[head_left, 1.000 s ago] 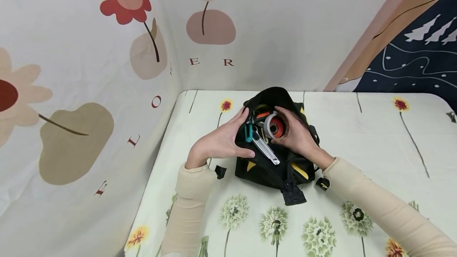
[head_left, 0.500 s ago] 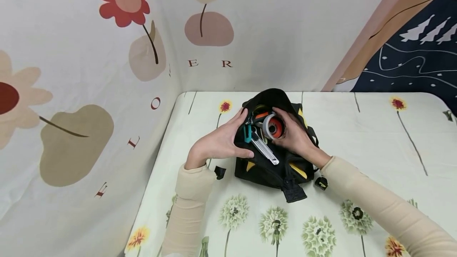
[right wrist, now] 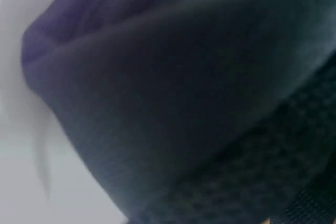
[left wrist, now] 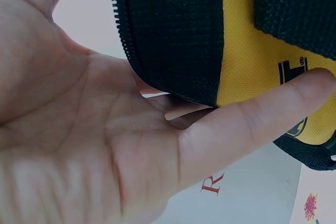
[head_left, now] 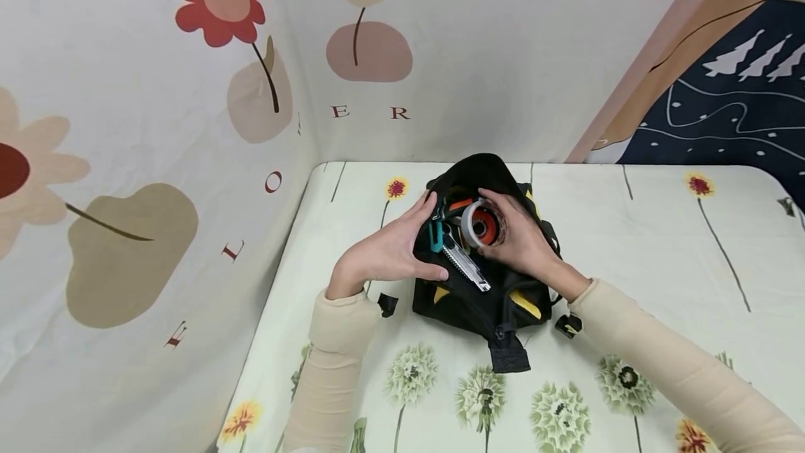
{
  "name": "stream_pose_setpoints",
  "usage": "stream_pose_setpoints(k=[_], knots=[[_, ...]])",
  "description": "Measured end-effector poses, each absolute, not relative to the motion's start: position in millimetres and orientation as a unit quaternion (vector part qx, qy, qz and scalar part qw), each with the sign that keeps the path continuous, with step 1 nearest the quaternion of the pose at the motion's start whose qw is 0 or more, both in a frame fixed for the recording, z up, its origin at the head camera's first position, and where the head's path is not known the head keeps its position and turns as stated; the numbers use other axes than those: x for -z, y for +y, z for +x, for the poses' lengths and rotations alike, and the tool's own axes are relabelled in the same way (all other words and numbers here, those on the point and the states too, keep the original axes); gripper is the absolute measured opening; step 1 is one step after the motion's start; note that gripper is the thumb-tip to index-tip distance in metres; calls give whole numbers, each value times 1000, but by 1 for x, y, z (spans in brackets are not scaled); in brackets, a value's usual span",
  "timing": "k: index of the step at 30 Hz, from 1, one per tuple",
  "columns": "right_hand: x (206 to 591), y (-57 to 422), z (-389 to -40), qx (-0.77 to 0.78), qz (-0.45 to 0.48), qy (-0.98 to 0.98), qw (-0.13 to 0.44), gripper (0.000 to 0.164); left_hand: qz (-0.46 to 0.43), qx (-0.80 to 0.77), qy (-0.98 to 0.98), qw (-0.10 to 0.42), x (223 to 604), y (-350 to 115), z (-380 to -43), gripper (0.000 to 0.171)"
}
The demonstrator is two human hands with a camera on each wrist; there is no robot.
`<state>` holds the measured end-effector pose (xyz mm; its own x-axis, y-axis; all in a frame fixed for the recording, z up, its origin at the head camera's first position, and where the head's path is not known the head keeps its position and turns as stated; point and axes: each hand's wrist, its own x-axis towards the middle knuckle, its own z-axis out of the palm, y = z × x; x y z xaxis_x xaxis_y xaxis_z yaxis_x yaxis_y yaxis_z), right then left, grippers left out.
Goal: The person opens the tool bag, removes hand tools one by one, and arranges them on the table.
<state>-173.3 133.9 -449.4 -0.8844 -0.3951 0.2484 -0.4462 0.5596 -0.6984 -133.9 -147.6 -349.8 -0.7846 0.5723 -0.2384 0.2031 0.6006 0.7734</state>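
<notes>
Roll (head_left: pixel 483 224), grey-rimmed with a red core, sits in the mouth of the black-and-yellow bag (head_left: pixel 459 314), pinched between thumb and fingers of the right hand (head_left: pixel 522 238). From where I stand, the left hand (head_left: pixel 395 247) is spread, thumb apart, touching the bag near the silver cutter (head_left: pixel 466 264).

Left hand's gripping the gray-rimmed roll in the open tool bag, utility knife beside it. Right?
Wrong hand: the head view shows the right hand gripping the gray-rimmed roll in the open tool bag, utility knife beside it. The left hand touches the bag's edge.
</notes>
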Motion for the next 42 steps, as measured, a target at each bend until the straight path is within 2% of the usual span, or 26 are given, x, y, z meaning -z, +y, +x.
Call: stream_pose_setpoints(k=[21,42], knots=[[410,131,-136,-407,295,-859,100,99,229,-385,863,235,352,-145,-133,126],[376,152,-115,-455,280,-828,169,103,233,-381,863,235,352,-145,-134,126]])
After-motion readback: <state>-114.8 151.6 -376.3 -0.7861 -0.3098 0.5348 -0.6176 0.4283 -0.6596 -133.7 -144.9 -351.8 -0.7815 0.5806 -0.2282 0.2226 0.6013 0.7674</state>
